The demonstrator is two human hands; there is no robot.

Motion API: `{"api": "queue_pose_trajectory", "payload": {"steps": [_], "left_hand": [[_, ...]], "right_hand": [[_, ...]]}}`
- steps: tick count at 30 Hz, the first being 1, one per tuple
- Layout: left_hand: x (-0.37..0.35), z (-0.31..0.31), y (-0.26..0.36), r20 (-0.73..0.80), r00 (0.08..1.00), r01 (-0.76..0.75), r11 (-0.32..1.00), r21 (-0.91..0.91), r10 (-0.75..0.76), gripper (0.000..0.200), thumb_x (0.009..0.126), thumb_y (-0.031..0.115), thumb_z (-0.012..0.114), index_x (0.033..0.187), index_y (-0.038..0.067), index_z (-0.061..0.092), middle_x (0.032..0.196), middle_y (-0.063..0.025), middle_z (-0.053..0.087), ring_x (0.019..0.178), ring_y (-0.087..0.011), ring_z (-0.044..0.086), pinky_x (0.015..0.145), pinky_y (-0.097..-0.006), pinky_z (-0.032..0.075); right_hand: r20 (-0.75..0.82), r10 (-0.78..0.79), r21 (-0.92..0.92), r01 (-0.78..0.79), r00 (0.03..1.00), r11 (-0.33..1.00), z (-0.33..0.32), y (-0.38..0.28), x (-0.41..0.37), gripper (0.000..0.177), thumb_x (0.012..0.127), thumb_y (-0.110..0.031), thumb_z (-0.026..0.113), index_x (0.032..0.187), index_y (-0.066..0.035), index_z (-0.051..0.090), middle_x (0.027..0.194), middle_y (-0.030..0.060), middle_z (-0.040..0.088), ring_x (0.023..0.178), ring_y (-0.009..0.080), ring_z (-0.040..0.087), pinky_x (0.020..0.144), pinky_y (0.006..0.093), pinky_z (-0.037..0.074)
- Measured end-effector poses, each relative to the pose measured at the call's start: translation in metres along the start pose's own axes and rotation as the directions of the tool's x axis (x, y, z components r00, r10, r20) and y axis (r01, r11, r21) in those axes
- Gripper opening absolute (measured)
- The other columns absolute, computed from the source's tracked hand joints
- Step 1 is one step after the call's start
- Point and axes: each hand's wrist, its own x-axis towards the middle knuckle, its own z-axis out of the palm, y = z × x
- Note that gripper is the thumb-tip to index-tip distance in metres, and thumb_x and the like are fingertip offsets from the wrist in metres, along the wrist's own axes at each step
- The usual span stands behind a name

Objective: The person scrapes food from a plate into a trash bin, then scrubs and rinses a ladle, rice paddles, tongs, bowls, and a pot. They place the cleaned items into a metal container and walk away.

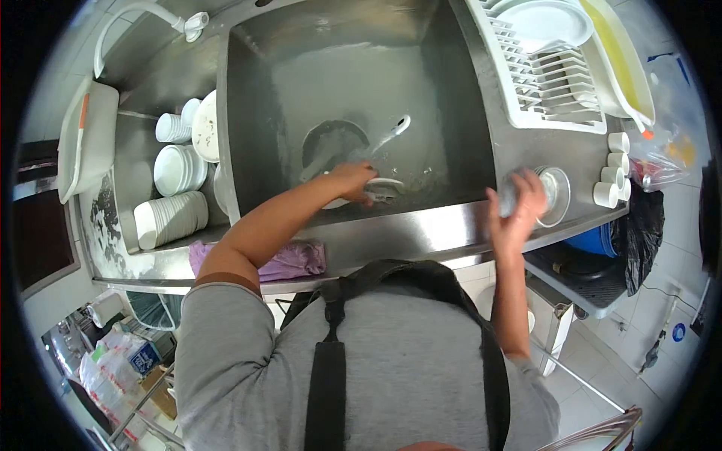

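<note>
My left hand (351, 183) reaches down into the sink, its fingers curled over a white dish (387, 181) that lies partly under the water. Just beyond it rests a dark round shape (331, 143) on the sink bottom, and a white spoon (392, 133) pokes up at an angle. On the right counter, my right hand (519, 204) is blurred, with thumb and fingers around a clear, greyish bowl (509, 193). Touching or close beside that hand stands a stack of clear bowls (557, 197). The water hides the dish's lower part.
A white dish rack (519, 83) with plates (543, 24) stands at the far right, above several small white cups (606, 193). Stacked white bowls (171, 218) fill the left basin. A purple cloth (297, 259) lies on the front edge. A faucet (194, 26) rises at back left.
</note>
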Motion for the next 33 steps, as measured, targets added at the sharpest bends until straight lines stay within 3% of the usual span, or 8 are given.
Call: {"api": "queue_pose_trajectory", "payload": {"steps": [6, 9, 12, 18, 20, 21, 26, 33], "left_hand": [[-0.026, 0.000, -0.003, 0.212, 0.955, 0.156, 0.960, 0.233, -0.207, 0.034, 0.069, 0.016, 0.069, 0.102, 0.011, 0.065, 0.098, -0.0145, 0.067, 0.093, -0.0327, 0.064, 0.080, -0.0420, 0.050], [-0.046, -0.023, -0.006, 0.042, 0.988, 0.141, 0.977, 0.159, -0.149, 0.032, 0.071, 0.016, 0.069, 0.103, 0.017, 0.064, 0.089, -0.0120, 0.067, 0.089, -0.0326, 0.063, 0.075, -0.0435, 0.049], [-0.067, -0.054, -0.012, -0.159, 0.983, 0.107, 0.988, 0.116, -0.088, 0.023, 0.074, 0.014, 0.066, 0.097, 0.016, 0.064, 0.087, -0.0103, 0.066, 0.088, -0.0311, 0.063, 0.073, -0.0439, 0.049], [-0.063, -0.026, -0.056, -0.259, 0.966, 0.016, 0.999, -0.035, -0.025, 0.026, 0.075, 0.005, 0.060, 0.099, 0.014, 0.064, 0.096, -0.0086, 0.064, 0.098, -0.0280, 0.059, 0.080, -0.0416, 0.048], [-0.052, -0.002, -0.079, -0.239, 0.970, 0.028, 0.997, -0.066, -0.043, 0.026, 0.075, 0.003, 0.059, 0.098, 0.013, 0.064, 0.098, -0.0092, 0.064, 0.101, -0.0275, 0.058, 0.081, -0.0408, 0.048], [-0.046, 0.009, -0.088, -0.287, 0.958, -0.014, 0.994, -0.105, -0.017, 0.027, 0.073, 0.002, 0.060, 0.098, 0.012, 0.065, 0.098, -0.0104, 0.065, 0.099, -0.0298, 0.059, 0.081, -0.0410, 0.048], [-0.005, 0.030, -0.118, -0.143, 0.977, 0.133, 0.976, -0.170, -0.158, 0.031, 0.074, 0.008, 0.064, 0.105, 0.013, 0.065, 0.100, -0.0139, 0.065, 0.098, -0.0341, 0.060, 0.082, -0.0423, 0.049], [0.011, 0.011, -0.137, -0.048, 0.965, 0.163, 0.731, -0.662, -0.259, 0.036, 0.071, 0.011, 0.070, 0.106, 0.006, 0.064, 0.096, -0.0086, 0.068, 0.089, -0.0212, 0.063, 0.081, -0.0360, 0.048]], "right_hand": [[0.459, -0.593, 0.213, 0.566, 0.662, 0.797, 0.156, -0.069, 0.033, 0.036, 0.077, -0.007, 0.059, 0.113, -0.005, 0.058, 0.119, 0.0125, 0.056, 0.121, 0.0341, 0.044, 0.101, 0.0459, 0.034], [0.533, -0.618, -0.037, 0.745, 0.578, 0.666, 0.231, -0.068, 0.019, 0.037, 0.080, -0.016, 0.059, 0.117, -0.008, 0.058, 0.122, 0.0128, 0.055, 0.125, 0.0324, 0.042, 0.105, 0.0507, 0.028], [0.885, -0.223, -0.168, 0.726, 0.409, 0.667, 0.254, -0.080, 0.017, 0.033, 0.081, -0.018, 0.058, 0.112, -0.009, 0.063, 0.124, 0.0141, 0.055, 0.128, 0.0304, 0.040, 0.103, 0.0538, 0.031], [0.992, -0.094, 0.046, 0.441, 0.087, 0.896, 0.250, -0.070, 0.009, 0.022, 0.079, -0.015, 0.061, 0.091, 0.002, 0.069, 0.119, 0.0183, 0.059, 0.098, 0.0343, 0.063, 0.076, 0.0505, 0.052], [0.949, 0.031, -0.092, -0.180, -0.314, 0.979, 0.240, -0.074, 0.016, 0.031, 0.079, -0.014, 0.058, 0.098, 0.010, 0.061, 0.112, 0.0254, 0.059, 0.074, 0.0367, 0.067, 0.064, 0.0425, 0.058], [0.948, 0.034, -0.095, -0.179, -0.315, 0.979, 0.241, -0.076, 0.013, 0.031, 0.079, -0.014, 0.058, 0.098, 0.010, 0.061, 0.112, 0.0254, 0.059, 0.074, 0.0367, 0.067, 0.064, 0.0425, 0.058], [0.890, -0.163, -0.314, -0.832, -0.426, 0.457, 0.238, -0.098, 0.000, 0.055, 0.086, -0.010, 0.048, 0.129, 0.012, 0.023, 0.110, 0.0355, 0.055, 0.075, 0.0411, 0.067, 0.066, 0.0425, 0.059], [0.882, -0.304, -0.398, -0.914, -0.359, -0.077, 0.204, -0.142, -0.004, 0.054, 0.086, -0.001, 0.041, 0.131, 0.011, 0.015, 0.112, 0.0317, 0.052, 0.095, 0.0460, 0.061, 0.079, 0.0421, 0.059]]}}
